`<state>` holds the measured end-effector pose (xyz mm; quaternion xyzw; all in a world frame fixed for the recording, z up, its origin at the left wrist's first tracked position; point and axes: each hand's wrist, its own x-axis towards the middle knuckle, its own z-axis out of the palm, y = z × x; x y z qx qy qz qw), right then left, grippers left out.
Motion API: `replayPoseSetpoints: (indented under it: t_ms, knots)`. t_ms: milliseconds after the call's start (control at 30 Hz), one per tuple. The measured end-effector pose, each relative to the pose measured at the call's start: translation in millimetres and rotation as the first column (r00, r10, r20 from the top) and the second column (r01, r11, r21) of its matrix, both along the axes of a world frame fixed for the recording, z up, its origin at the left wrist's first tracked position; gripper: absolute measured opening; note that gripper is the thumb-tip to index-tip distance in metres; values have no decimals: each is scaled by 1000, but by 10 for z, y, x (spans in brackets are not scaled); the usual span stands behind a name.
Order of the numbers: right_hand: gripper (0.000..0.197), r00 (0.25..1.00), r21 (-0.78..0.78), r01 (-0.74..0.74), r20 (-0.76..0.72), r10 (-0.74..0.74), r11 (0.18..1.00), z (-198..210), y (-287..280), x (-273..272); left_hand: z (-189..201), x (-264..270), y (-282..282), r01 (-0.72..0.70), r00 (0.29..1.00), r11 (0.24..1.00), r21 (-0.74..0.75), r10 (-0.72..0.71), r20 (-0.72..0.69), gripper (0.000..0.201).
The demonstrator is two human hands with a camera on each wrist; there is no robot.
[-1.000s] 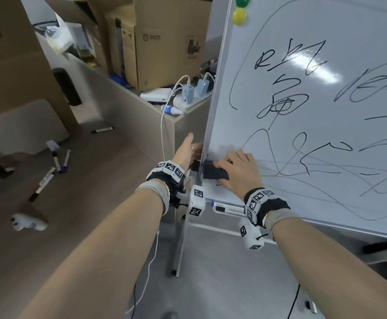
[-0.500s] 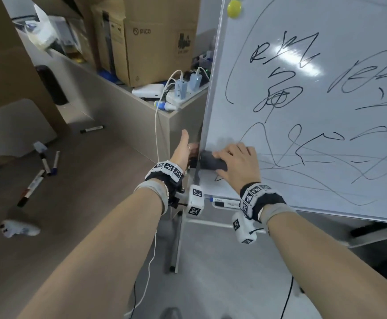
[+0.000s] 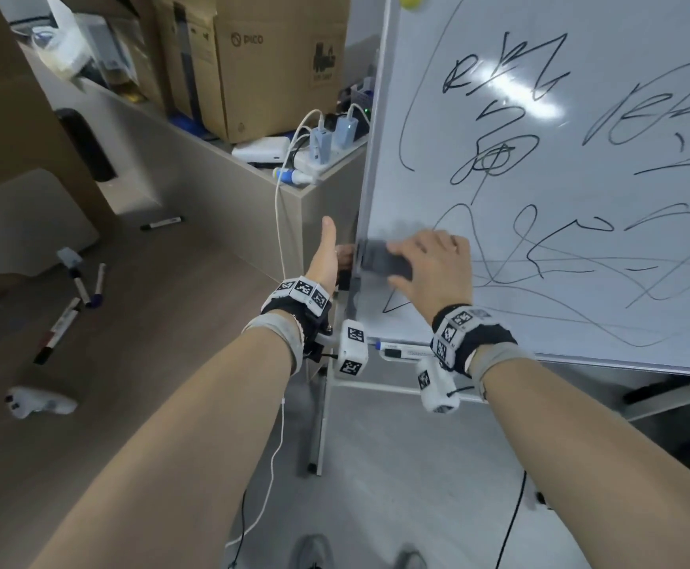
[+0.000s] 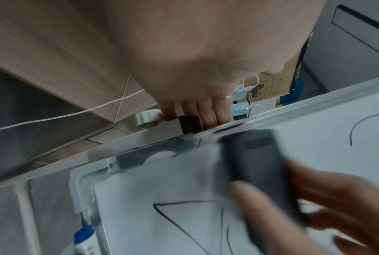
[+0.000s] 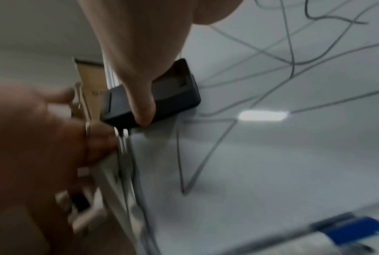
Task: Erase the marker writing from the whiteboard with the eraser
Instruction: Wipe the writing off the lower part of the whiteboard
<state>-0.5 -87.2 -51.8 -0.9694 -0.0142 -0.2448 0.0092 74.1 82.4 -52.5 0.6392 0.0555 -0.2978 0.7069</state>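
Raised slightly since the earlier frame, the right hand [image 3: 429,269] clamps the eraser [image 3: 380,260] against the whiteboard [image 3: 581,207] at its lower-left edge; left hand [image 3: 327,256] grips the frame.

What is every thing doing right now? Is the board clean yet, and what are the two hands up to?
whiteboard: upright on its stand, mostly covered in black scribbles.
eraser: pressed flat on the board near its left edge.
right hand: grips the eraser.
left hand: holds the board's left edge, thumb up.
blue-capped marker: lying capped in the board's tray.
markers: scattered on the desk.
chargers: plugged in, cables attached.
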Motion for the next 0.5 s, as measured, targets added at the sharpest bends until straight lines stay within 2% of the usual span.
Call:
replayPoseSetpoints:
  t_ms: [67, 167, 267, 367, 433, 500]
  knots:
    - [49, 990, 102, 111, 72, -119, 989, 210, -106, 44, 11, -73, -49, -20, 999, 1000, -2, 20, 45, 99]
    - [51, 991, 129, 98, 80, -109, 987, 222, -174, 11, -83, -142, -138, -62, 993, 998, 21, 59, 99, 84]
    - [49, 996, 111, 47, -86, -37, 993, -127, -137, -121, -185, -137, -149, -138, 984, 990, 41, 132, 123, 68]
    - [58, 962, 41, -32, -268, 41, 999, -687, -126, -352, -278, -88, -158, -172, 973, 983, 68, 158, 169, 63]
    - [62, 949, -28, -61, -310, 49, 998, -872, -148, -449, -292, -84, -195, -171, 967, 980, 104, 147, 210, 59]
    - [60, 967, -34, -52, -250, 41, 998, -792, -194, -421, -287, -94, -244, -193, 956, 973, 128, 157, 247, 43]
